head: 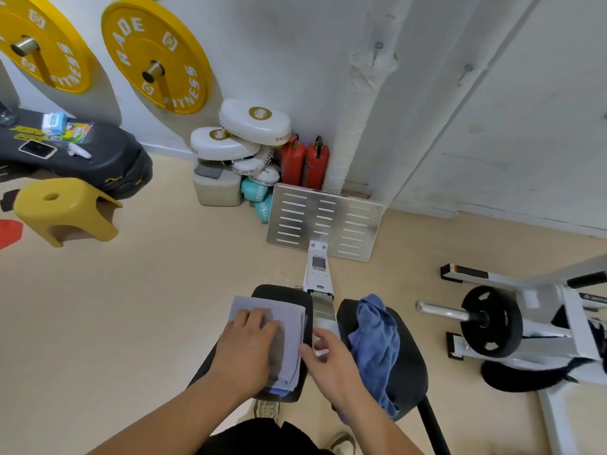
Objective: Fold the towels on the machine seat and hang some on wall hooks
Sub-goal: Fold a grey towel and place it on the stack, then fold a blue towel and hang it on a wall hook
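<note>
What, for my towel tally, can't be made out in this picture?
- Head view, folded towels: layer count, covered by the left hand.
- Head view, blue towel: near end, behind the right hand and forearm.
- Head view, wall hooks: small, blurred.

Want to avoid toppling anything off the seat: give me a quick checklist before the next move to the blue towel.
1. Folded towel lies on the left seat pad: ok.
2. Left hand presses flat on it: ok.
3. Right hand free, fingers relaxed, grips nothing: ok.
4. Blue towel folded: not ok, crumpled on the right seat pad.
5. Wall hooks free of towels: ok.
6. Layers under the folded towel squared: cannot tell, only a blue edge shows.
</note>
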### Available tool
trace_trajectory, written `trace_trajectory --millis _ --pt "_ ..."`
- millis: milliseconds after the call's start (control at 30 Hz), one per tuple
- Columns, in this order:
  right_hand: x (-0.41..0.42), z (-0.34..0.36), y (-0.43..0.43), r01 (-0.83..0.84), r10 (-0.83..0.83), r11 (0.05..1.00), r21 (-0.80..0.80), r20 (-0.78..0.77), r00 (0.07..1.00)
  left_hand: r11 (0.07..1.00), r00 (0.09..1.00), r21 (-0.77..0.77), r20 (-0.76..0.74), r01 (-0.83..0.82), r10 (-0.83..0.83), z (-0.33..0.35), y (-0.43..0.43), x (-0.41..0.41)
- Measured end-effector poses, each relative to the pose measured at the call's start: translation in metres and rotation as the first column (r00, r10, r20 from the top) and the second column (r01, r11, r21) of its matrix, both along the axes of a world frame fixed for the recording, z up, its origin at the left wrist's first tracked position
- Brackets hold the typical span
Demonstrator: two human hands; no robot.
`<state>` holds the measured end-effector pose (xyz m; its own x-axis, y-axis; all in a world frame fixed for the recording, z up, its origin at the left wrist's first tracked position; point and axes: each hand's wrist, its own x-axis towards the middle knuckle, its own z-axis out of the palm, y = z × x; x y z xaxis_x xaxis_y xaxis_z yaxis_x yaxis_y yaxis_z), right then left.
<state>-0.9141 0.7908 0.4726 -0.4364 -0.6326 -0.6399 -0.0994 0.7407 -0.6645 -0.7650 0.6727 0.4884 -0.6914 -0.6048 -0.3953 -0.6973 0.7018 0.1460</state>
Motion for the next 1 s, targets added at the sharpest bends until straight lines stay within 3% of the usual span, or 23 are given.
trace_trajectory --millis 100,167,233,333,400,567,667,767,867,1000 --pt "-0.021 0.007 0.027 0.132 -0.132 0.99 0.04 0.009 0.991 0.998 0.98 -0.01 -0.192 0.058 -0.059 0.006 0.012 -0.012" --pt "-0.037 0.01 0.047 0.173 -0.171 0.984 0.053 -0.033 0.985 0.992 0.937 0.078 -0.342 0.101 -0.069 0.013 0.031 -0.033" --pt "-0.051 0.015 0.069 0.216 -0.211 0.974 0.066 -0.078 0.974 0.96 0.916 0.223 -0.396 0.166 -0.066 0.022 0.059 -0.061" --pt "-0.068 0.03 0.101 0.349 -0.35 0.935 0.055 -0.006 0.937 0.888 0.938 0.437 -0.346 0.144 0.018 0.012 0.096 -0.108" --pt "-0.08 0.043 0.121 0.4 -0.404 0.914 0.067 0.067 0.912 0.872 0.964 0.485 -0.256 0.069 0.067 -0.013 0.112 -0.137" --pt "-0.106 0.056 0.171 0.466 -0.487 0.871 0.154 0.145 0.861 0.933 0.988 0.343 -0.064 -0.108 0.138 -0.059 0.138 -0.179" --pt "-0.118 0.058 0.191 0.502 -0.523 0.851 0.152 0.172 0.835 0.975 0.988 0.187 -0.066 -0.123 0.137 -0.068 0.149 -0.189" --pt "-0.127 0.059 0.204 0.514 -0.531 0.847 0.134 0.19 0.826 0.954 0.964 0.227 -0.136 -0.195 0.229 -0.058 0.151 -0.19" --pt "-0.133 0.063 0.204 0.477 -0.487 0.874 0.098 0.196 0.851 0.902 0.885 0.342 -0.287 -0.263 0.367 -0.031 0.158 -0.186" --pt "-0.142 0.076 0.192 0.402 -0.395 0.915 0.031 0.263 0.88 0.649 0.687 0.698 -0.311 -0.304 0.657 0.036 0.182 -0.183"
